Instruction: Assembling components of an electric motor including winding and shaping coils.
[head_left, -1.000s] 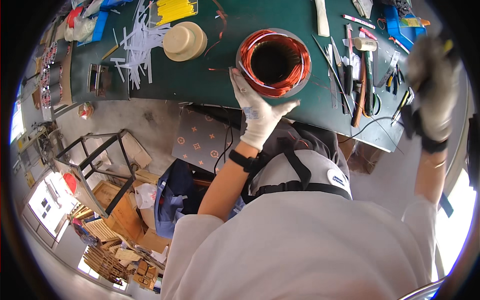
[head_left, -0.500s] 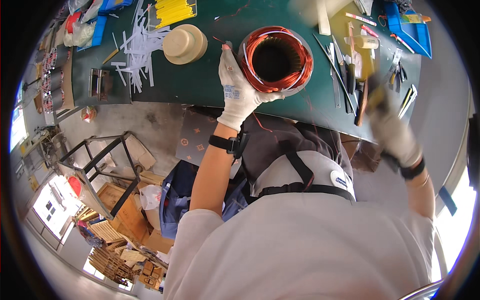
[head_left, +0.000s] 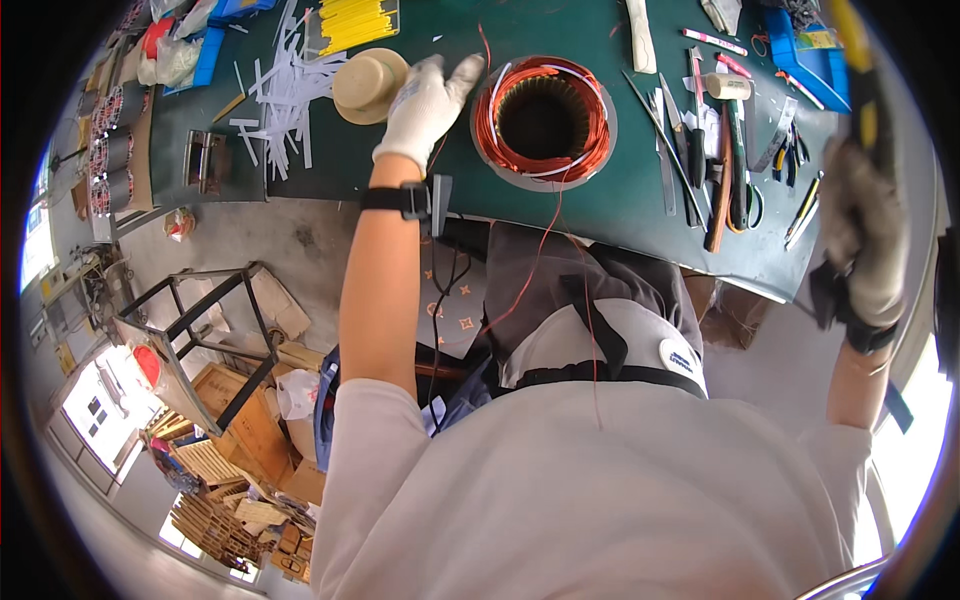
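A stator wound with red copper wire (head_left: 590, 135) stands on the green bench, its dark bore facing up. My gloved left hand (head_left: 425, 108) is just left of it, fingers stretched apart, beside a beige stepped round block (head_left: 368, 88). A thin red wire end (head_left: 486, 45) rises near its fingertips; whether they touch is unclear. Off the bench's right side, my gloved right hand (head_left: 868, 225) is closed round a black-and-yellow tool (head_left: 868, 90), raised and partly blurred, its kind not clear. Loose red wires (head_left: 545, 245) trail from the stator over my lap.
White paper strips (head_left: 285, 100) and yellow strips (head_left: 352, 25) lie at the back left. A white-headed mallet (head_left: 728, 88), scissors (head_left: 754, 208) and several hand tools are spread at the right. A blue bin (head_left: 815, 75) sits at the far right corner.
My left hand has let go of the stator and moved left toward the beige block. My right hand has swung outward to the right with the tool, away from the bench.
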